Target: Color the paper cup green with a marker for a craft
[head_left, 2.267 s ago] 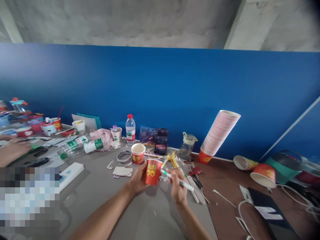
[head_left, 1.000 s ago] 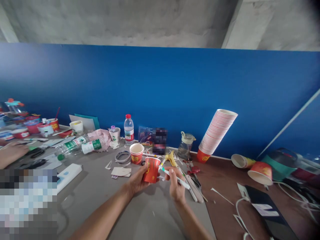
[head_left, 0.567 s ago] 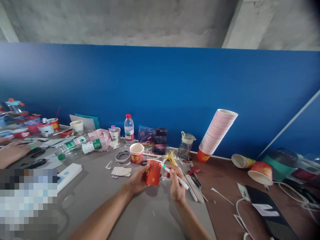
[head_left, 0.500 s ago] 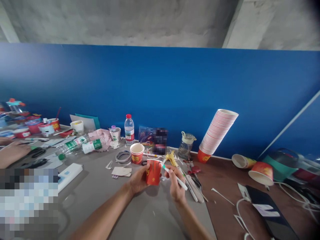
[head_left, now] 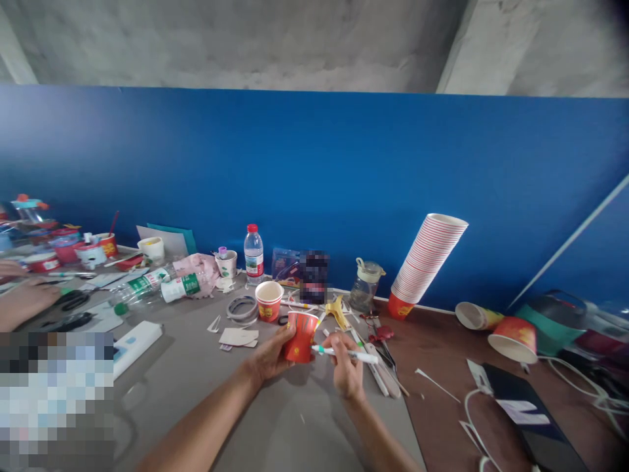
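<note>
My left hand [head_left: 270, 354] is wrapped round the left side of a red paper cup [head_left: 301, 341], held slightly tilted above the grey table. Dark lines run down from the cup's rim. In my right hand [head_left: 346, 364] is a white marker pen [head_left: 361, 356] with a green end by its tip. The pen lies nearly level, its tip at or very near the cup's lower right side; whether it touches I cannot tell. Just behind stands another red and white paper cup [head_left: 269, 303], upright. A yellow piece [head_left: 337, 311] lies beyond my right hand.
A tall leaning stack of paper cups [head_left: 427, 262] stands at the back right, by a glass jar [head_left: 366, 288]. Tape rolls [head_left: 242, 308], a water bottle [head_left: 254, 255] and a power strip [head_left: 137, 347] are to the left. Another person's hand [head_left: 29, 295] is at far left.
The pen tip has moved from near the cup's rim down to its lower right side, and the pen is now closer to level. The cup has tilted a little.
</note>
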{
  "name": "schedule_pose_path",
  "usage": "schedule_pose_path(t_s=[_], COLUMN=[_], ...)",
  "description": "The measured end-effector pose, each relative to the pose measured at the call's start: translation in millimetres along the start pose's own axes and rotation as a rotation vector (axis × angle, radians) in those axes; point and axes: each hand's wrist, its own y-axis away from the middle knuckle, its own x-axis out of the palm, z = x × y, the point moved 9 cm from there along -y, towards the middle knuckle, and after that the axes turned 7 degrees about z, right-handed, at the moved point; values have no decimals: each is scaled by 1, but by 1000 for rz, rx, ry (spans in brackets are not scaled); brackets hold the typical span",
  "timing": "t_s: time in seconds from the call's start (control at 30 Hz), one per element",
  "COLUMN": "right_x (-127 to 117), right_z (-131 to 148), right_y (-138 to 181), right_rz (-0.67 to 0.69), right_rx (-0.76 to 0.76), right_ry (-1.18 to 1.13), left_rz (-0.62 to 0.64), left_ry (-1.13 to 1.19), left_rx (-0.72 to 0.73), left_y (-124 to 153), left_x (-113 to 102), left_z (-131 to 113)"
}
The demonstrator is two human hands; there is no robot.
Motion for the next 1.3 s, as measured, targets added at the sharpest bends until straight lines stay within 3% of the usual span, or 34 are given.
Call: schedule_pose_path(t_s=[0.17, 0.37, 0.6, 0.73, 0.93, 1.13, 1.3], right_x=[-4, 2, -2, 3, -5, 1, -8], right_z=[6, 0, 7, 1, 2, -9, -2], right_y=[0, -1, -2, -1, -2, -4, -4], right_rz=[-48, 18, -39, 20, -74, 3, -90], right_rx=[-51, -12, -55, -9, -30, 40, -11], right_ry=[50, 18, 53, 29, 54, -33, 15], left_rz=[50, -15, 55, 3, 20, -46, 40], left_ry=[-26, 53, 60, 38, 40, 53, 54], left_rx=[-13, -59, -82, -65, -76, -66, -89], left_y=[0, -1, -1, -1, -1, 0, -3], left_x=[7, 3, 5, -2, 4, -2, 3], left_z=[0, 1, 4, 5, 5, 5, 7])
